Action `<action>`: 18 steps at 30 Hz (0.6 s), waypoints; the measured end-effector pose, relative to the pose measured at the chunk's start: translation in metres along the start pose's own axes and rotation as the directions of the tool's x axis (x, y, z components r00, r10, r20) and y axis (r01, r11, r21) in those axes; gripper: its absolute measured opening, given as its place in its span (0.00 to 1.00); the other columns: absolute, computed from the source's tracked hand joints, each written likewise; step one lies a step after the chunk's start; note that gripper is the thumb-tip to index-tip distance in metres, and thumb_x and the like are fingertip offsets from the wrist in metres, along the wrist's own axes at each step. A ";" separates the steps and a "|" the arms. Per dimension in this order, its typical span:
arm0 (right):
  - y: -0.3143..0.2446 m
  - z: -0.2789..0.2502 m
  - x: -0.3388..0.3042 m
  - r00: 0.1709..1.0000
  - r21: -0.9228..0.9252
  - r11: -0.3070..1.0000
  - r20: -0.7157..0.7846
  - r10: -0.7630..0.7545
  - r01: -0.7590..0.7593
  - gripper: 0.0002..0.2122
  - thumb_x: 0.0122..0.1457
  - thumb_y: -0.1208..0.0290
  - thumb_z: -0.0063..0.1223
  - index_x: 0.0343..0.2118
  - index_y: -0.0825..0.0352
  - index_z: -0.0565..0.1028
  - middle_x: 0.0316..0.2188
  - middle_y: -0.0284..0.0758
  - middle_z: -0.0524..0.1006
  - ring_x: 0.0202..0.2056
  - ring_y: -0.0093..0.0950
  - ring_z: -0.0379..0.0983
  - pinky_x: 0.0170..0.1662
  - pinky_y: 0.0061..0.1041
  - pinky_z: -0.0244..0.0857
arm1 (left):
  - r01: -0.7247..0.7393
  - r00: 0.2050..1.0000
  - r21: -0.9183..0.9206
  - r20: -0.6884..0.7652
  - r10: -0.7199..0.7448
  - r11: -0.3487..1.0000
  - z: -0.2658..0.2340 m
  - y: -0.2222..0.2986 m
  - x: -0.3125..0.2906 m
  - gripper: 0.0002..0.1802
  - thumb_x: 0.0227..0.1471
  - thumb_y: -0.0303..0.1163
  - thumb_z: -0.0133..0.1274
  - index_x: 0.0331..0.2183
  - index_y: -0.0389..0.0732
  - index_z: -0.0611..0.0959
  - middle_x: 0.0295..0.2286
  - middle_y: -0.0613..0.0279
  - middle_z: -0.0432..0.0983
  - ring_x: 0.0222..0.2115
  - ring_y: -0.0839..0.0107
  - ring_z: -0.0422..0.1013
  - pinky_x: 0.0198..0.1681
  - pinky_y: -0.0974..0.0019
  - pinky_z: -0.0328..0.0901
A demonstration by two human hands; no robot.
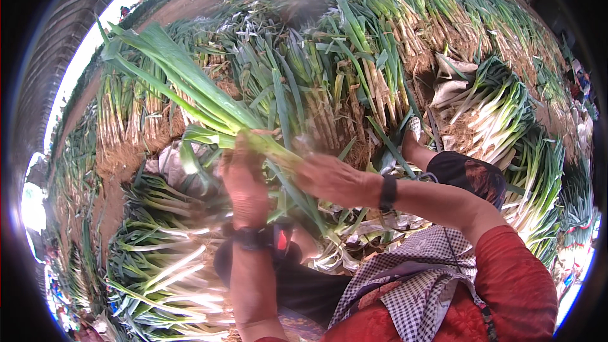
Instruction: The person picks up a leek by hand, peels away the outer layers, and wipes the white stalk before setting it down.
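Observation:
A large leek with long green leaves slants across the space in front of me, its leaf tips at the upper left. My left hand is closed around its stalk, below where the leaves fan out. At the lower end of the stalk, my right hand has its fingers bent in against it, somewhat blurred by motion. The root end is hidden by the right hand. A bent green leaf hangs beside my left hand. Below my hands, loose peelings lie by my legs.
A pile of leeks with white stalks lies at my left. Another pile lies at my right, next to a beige sack. Rows of leeks with brown roots stand ahead. A checked cloth covers my lap.

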State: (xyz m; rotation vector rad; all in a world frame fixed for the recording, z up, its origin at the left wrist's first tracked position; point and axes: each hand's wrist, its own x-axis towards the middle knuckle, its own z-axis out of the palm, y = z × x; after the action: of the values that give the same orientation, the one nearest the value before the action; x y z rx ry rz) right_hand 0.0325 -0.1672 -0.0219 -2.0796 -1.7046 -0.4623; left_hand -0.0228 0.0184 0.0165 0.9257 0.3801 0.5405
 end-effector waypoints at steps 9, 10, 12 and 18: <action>0.019 0.007 0.003 0.853 0.678 0.694 -0.193 0.484 -0.240 0.13 0.56 0.71 0.55 0.41 0.72 0.71 0.32 0.43 0.74 0.34 0.38 0.72 0.38 0.32 0.66 | 0.032 0.995 -0.053 0.099 -0.027 0.998 0.006 -0.007 0.002 0.09 0.56 0.31 0.55 0.38 0.38 0.78 0.33 0.60 0.77 0.34 0.70 0.73 0.41 0.66 0.69; 0.020 0.014 0.013 0.849 0.677 0.695 -0.196 0.490 -0.245 0.13 0.56 0.71 0.55 0.41 0.72 0.71 0.32 0.43 0.74 0.34 0.38 0.72 0.38 0.32 0.66 | 0.037 0.994 -0.051 0.105 -0.032 0.998 0.005 -0.010 0.002 0.09 0.56 0.31 0.55 0.38 0.38 0.78 0.33 0.60 0.77 0.34 0.70 0.73 0.41 0.66 0.69; 0.019 0.015 0.036 0.781 0.838 0.526 -0.229 0.580 -0.144 0.16 0.54 0.72 0.57 0.43 0.74 0.69 0.33 0.45 0.74 0.35 0.40 0.73 0.38 0.34 0.66 | 0.020 0.999 -0.023 0.038 -0.019 1.000 0.015 -0.014 -0.002 0.08 0.56 0.29 0.54 0.38 0.38 0.78 0.32 0.61 0.77 0.33 0.72 0.73 0.42 0.66 0.68; 0.016 0.007 0.054 0.781 0.805 0.419 0.085 0.619 -0.420 0.16 0.50 0.72 0.57 0.36 0.75 0.66 0.31 0.52 0.72 0.34 0.43 0.72 0.38 0.36 0.64 | -0.106 0.984 0.184 0.163 0.076 0.977 0.028 -0.010 -0.014 0.13 0.51 0.30 0.60 0.39 0.37 0.79 0.34 0.64 0.78 0.31 0.76 0.74 0.33 0.72 0.69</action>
State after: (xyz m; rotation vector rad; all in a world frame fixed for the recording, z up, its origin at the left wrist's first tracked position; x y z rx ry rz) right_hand 0.0583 -0.1207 -0.0032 -1.6181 -0.7546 0.2533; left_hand -0.0163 -0.0124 0.0246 1.1690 0.2522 0.5178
